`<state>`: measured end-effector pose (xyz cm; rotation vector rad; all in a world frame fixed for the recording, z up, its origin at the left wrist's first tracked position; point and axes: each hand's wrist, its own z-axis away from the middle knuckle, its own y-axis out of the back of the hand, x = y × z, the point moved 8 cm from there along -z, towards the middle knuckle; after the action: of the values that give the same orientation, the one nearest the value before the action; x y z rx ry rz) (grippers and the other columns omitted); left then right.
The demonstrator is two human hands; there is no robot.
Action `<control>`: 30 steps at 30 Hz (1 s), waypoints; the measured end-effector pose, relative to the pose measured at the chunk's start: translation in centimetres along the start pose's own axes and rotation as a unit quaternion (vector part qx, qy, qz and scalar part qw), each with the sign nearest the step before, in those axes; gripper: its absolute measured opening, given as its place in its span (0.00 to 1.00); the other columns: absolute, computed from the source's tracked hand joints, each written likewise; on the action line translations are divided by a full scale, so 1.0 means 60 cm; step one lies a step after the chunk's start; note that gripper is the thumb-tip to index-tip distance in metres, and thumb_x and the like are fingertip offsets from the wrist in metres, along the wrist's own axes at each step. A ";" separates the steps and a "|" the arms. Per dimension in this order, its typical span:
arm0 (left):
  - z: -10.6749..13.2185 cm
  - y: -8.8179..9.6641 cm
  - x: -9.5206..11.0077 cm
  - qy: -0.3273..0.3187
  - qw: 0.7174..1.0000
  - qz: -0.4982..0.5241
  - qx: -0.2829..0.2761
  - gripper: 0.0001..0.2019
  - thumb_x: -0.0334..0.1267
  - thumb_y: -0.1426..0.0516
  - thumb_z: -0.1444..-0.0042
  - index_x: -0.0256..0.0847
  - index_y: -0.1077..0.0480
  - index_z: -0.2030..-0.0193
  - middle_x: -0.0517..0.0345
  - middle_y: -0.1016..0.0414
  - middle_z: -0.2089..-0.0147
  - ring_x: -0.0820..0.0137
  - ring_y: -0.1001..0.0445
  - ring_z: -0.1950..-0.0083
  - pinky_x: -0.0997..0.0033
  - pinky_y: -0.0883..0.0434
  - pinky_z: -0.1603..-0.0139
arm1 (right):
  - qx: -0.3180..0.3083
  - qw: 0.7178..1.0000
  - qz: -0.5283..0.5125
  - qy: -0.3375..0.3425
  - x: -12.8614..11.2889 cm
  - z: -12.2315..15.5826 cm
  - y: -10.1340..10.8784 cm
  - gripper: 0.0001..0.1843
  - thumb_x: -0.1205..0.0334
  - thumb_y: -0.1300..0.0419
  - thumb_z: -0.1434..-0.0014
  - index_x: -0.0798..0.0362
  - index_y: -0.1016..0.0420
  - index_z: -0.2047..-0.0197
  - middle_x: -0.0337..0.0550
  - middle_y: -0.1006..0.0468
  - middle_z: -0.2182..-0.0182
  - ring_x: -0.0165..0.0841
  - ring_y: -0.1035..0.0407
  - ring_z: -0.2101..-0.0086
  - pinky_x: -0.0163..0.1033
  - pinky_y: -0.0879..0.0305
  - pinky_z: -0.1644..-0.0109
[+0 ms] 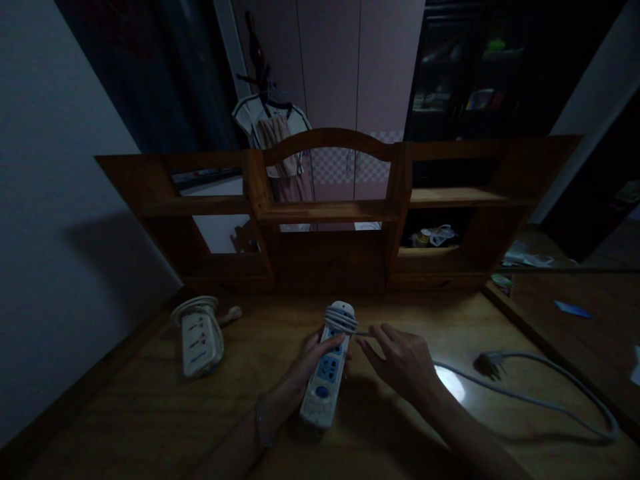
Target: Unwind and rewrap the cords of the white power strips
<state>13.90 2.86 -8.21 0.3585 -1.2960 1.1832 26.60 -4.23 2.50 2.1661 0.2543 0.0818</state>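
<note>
A white power strip (327, 383) with blue sockets is held tilted above the table, its far end away from me. My left hand (315, 353) grips it around the middle, thumb across the top. Several turns of its grey cord (341, 319) are wrapped around the far end. To the right of the strip, my right hand (397, 353) pinches the cord between thumb and fingers close to the wraps. From there the cord runs under or behind that hand and loops over the table to a dark plug (490, 364) on the right.
A second, white power strip (201, 341) with its cord coiled at the back lies on the table (240, 427) at left. A wooden shelf unit (330, 213) stands along the back edge. Its right compartment holds a plastic bag (441, 235). A wall borders the left.
</note>
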 end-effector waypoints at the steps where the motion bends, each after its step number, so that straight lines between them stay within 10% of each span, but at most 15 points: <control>1: 0.000 -0.002 -0.002 0.000 1.000 -0.008 -0.002 0.22 0.49 0.37 0.49 0.39 0.33 0.52 0.54 0.26 0.66 0.70 0.26 0.74 0.74 0.29 0.75 | -0.003 1.000 0.011 0.002 -0.001 0.000 -0.001 0.10 0.56 0.46 0.34 0.52 0.28 0.62 0.41 0.27 0.71 0.32 0.32 0.72 0.37 0.49 0.69; 9: 0.005 -0.019 -0.012 0.017 0.998 -0.018 -0.054 0.20 0.50 0.41 0.45 0.39 0.36 0.52 0.54 0.27 0.66 0.70 0.27 0.75 0.74 0.29 0.77 | -0.076 0.995 0.064 0.023 0.006 0.000 -0.029 0.06 0.58 0.42 0.36 0.48 0.27 0.62 0.40 0.27 0.69 0.34 0.33 0.70 0.38 0.49 0.69; 30: 0.010 -0.024 -0.015 0.009 0.997 -0.061 -0.054 0.24 0.52 0.41 0.45 0.42 0.37 0.47 0.58 0.29 0.69 0.69 0.28 0.77 0.73 0.30 0.79 | 0.005 1.000 -0.014 0.022 0.005 -0.001 -0.011 0.12 0.58 0.44 0.36 0.52 0.26 0.69 0.39 0.28 0.74 0.29 0.34 0.74 0.37 0.49 0.69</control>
<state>14.88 1.36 -8.23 0.3422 -1.2977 1.0073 26.77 -3.76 2.01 2.1713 0.3119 0.1134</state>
